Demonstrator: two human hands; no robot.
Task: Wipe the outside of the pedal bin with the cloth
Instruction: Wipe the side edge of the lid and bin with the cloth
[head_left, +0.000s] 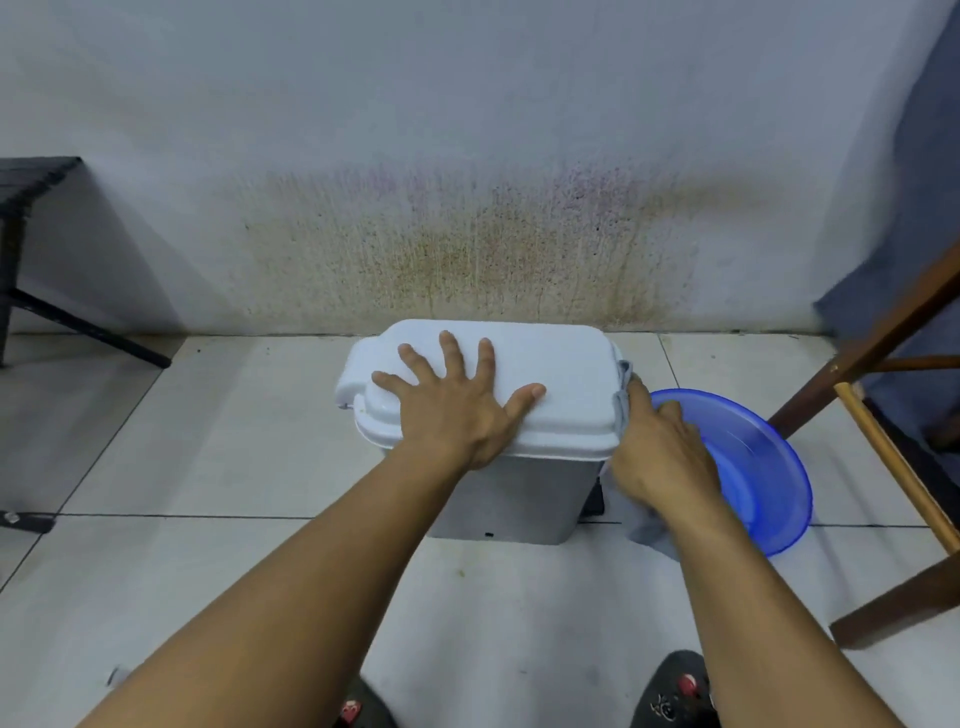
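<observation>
On the tiled floor (234, 441), close to the stained wall (467, 156): the pedal bin (509, 493), both grips on it.
Through the head camera I see the left grip (457, 410) open, fingers spread flat on the white lid (561, 358); the right grip (660, 452) clutches the grey cloth (623, 387) against the bin's right side, with a blue basin (769, 467) just beyond.

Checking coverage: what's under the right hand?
The grey cloth, against the pedal bin; edges show above and below the right hand. The bin's right wall beneath is hidden.
</observation>
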